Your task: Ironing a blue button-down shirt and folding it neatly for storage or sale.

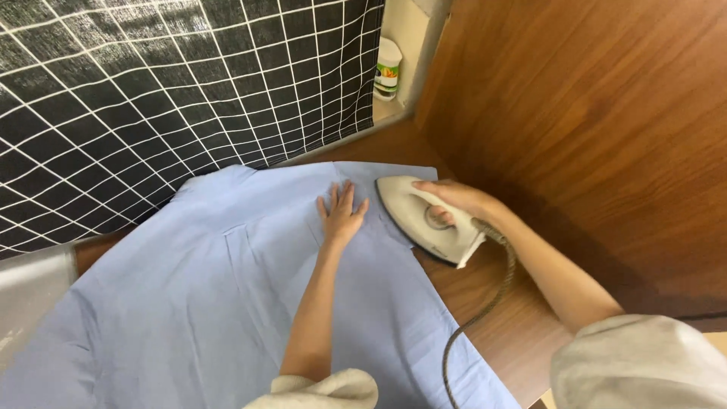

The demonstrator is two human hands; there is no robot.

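Fabric tension matters most here, I judge: my left hand point(341, 216) lies flat and fully open on the pale blue shirt point(227, 303), gripping nothing, and should keep the cloth taut just beside the iron point(424, 220), fingers out of its path. My right hand point(454, 198) is closed round the iron's handle, near the bench's point(500, 318) far right edge. I count one shirt spread across the bench, one iron, one cord point(477, 318), two hands.

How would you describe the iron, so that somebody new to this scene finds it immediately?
Start at the light blue shirt spread over the wooden table. Along its far right edge, the right hand grips the iron. It is the only white, pointed thing there, trailing a braided cord.
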